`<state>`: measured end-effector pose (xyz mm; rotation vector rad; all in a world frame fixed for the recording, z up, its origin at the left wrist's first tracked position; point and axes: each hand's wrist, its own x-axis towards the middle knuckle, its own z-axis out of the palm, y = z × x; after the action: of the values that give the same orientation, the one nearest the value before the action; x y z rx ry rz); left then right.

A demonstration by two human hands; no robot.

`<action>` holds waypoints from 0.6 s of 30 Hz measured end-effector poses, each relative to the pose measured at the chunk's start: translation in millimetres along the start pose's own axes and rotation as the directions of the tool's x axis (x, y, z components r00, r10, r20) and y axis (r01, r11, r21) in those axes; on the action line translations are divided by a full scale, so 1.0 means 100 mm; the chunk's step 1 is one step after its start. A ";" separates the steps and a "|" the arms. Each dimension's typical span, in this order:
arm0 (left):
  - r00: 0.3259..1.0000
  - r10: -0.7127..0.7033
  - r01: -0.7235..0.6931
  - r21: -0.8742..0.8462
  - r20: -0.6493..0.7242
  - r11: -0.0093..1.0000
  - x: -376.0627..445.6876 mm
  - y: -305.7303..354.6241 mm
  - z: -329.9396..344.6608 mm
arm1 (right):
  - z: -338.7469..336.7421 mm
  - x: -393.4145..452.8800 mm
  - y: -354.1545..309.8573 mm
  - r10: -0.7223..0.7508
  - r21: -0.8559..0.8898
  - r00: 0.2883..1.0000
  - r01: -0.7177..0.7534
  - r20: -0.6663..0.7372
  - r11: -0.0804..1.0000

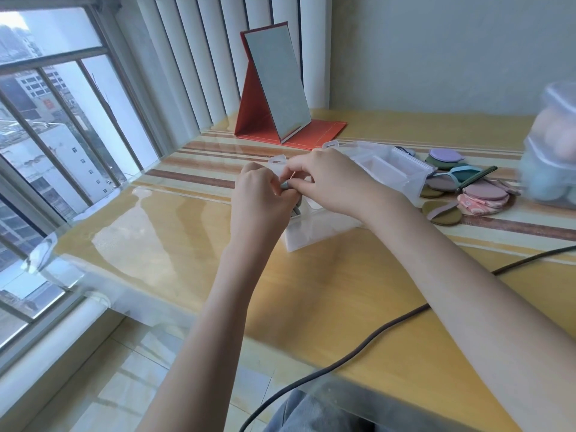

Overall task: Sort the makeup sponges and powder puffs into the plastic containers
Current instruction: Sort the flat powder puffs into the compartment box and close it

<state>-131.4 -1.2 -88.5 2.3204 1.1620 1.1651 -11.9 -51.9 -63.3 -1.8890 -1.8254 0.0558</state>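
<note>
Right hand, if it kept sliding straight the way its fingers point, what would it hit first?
Probably the left hand: the right hand points left at it, both pinching a small grey puff over the clear box.

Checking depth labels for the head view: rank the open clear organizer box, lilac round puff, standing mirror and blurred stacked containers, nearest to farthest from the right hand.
From the right hand:
1. Open clear organizer box, just to its right.
2. Lilac round puff, further right, top of the puff pile.
3. Standing mirror, behind the hand, near the blinds.
4. Blurred stacked containers, at the far right edge.
</note>
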 end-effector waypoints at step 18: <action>0.999 -0.034 0.035 -0.048 0.013 0.998 -0.05 0.04 -0.05 | 0.01 -0.07 -0.06 0.095 0.373 0.995 -0.082 -0.016 0.924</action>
<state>-135.1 -7.7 -85.6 2.2600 1.1523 1.1530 -18.6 -58.8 -64.2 -1.6878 -1.5728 0.3734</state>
